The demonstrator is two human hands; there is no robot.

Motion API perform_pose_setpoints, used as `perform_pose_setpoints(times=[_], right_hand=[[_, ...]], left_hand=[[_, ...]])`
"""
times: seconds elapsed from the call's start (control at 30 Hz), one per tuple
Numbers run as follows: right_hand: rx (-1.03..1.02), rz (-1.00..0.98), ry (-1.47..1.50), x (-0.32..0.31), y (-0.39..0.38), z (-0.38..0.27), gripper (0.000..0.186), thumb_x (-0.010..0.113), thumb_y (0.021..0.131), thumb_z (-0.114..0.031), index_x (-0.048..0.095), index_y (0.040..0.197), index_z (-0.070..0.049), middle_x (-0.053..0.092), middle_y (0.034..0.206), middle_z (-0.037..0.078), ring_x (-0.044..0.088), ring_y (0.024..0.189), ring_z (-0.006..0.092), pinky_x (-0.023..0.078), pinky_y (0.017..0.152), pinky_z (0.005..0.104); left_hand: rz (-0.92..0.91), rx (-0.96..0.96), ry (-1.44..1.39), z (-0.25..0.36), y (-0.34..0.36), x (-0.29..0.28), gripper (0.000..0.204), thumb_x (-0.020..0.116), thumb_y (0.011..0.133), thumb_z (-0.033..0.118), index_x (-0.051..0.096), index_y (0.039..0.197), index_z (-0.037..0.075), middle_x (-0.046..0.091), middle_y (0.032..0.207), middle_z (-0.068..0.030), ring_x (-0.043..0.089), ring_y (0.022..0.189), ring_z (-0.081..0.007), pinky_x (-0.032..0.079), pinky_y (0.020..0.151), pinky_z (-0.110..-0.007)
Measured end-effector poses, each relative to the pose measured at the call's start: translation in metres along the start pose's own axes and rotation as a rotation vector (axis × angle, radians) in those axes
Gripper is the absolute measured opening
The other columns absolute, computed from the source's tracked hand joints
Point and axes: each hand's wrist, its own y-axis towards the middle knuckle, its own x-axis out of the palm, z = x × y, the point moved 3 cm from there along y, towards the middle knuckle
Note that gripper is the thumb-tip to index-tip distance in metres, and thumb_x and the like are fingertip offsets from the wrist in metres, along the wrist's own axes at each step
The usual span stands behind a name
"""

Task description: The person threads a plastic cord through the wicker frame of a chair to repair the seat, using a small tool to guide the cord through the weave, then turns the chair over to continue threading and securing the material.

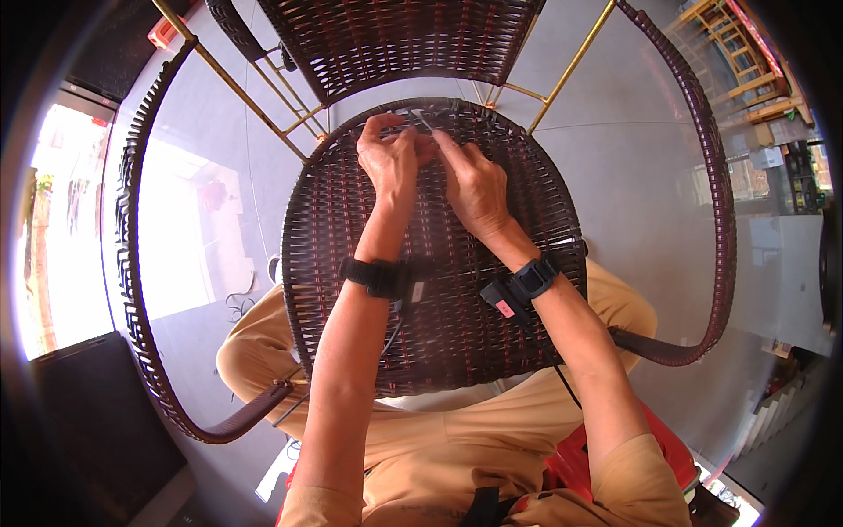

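A dark brown woven wicker chair [439,263] with a rounded seat is in front of me, between my knees. Both my hands are at the far edge of the seat. My left hand [389,158] is bent over the weave, its fingers curled and its thumb near the forefinger; what it pinches is hidden. Beside it, my right hand [474,180] is closed with the forefinger stretched along a thin silvery metal tool [422,118]. The tool's tip lies at the weave near the seat's far rim. The tool's exact kind is too small to tell.
The chair's woven backrest [399,44] rises beyond the seat. Wrapped armrests curve round at left [132,228] and right [716,211], joined by gold-coloured metal rods [575,66]. Black straps with small devices [373,277] sit on both wrists. A wooden rack [729,53] stands at the far right.
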Motion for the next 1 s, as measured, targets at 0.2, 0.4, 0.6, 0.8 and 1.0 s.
perform_pose_setpoints(times=[0.2, 0.4, 0.6, 0.8, 1.0], right_hand=[[0.018, 0.026, 0.017, 0.000, -0.001, 0.003, 0.032, 0.056, 0.080, -0.001, 0.057, 0.111, -0.008, 0.058, 0.071, 0.012, 0.060, 0.058, 0.0306, 0.048, 0.048, 0.0372], [-0.013, 0.046, 0.010, 0.002, -0.001, 0.002, 0.031, 0.057, 0.080, -0.001, 0.057, 0.110, -0.008, 0.057, 0.070, 0.012, 0.059, 0.057, 0.0303, 0.047, 0.047, 0.0370], [-0.002, 0.035, 0.002, 0.001, -0.002, 0.002, 0.029, 0.056, 0.080, -0.001, 0.057, 0.108, -0.008, 0.057, 0.071, 0.012, 0.059, 0.057, 0.0301, 0.048, 0.048, 0.0368], [0.011, 0.025, -0.004, 0.002, -0.001, 0.001, 0.027, 0.056, 0.079, -0.002, 0.056, 0.106, -0.007, 0.058, 0.073, 0.012, 0.060, 0.059, 0.0303, 0.048, 0.049, 0.0365], [0.016, 0.012, -0.048, 0.003, -0.001, -0.001, 0.026, 0.055, 0.079, -0.003, 0.055, 0.104, -0.009, 0.058, 0.072, 0.011, 0.059, 0.057, 0.0304, 0.048, 0.048, 0.0373]], left_hand=[[0.042, -0.057, 0.108, 0.004, -0.002, 0.005, 0.019, 0.056, 0.080, -0.001, 0.047, 0.097, -0.004, 0.062, 0.071, -0.0141, 0.061, 0.057, -0.0173, 0.053, 0.052, -0.025], [0.045, -0.036, 0.101, 0.000, 0.001, 0.002, 0.019, 0.057, 0.079, -0.002, 0.047, 0.095, -0.003, 0.062, 0.070, -0.0130, 0.059, 0.053, -0.0164, 0.051, 0.048, -0.024], [0.079, -0.003, 0.120, -0.004, 0.000, 0.005, 0.020, 0.058, 0.079, -0.001, 0.047, 0.095, -0.002, 0.061, 0.067, -0.0111, 0.058, 0.052, -0.0144, 0.049, 0.047, -0.024], [0.132, 0.067, 0.285, -0.005, 0.009, 0.005, 0.020, 0.058, 0.078, 0.000, 0.048, 0.094, -0.003, 0.062, 0.067, -0.0114, 0.058, 0.052, -0.0131, 0.046, 0.045, -0.022], [0.177, 0.149, 0.499, -0.022, 0.026, -0.001, 0.021, 0.060, 0.075, 0.012, 0.053, 0.091, 0.002, 0.064, 0.075, -0.0124, 0.057, 0.078, -0.0330, 0.039, 0.078, -0.043]])
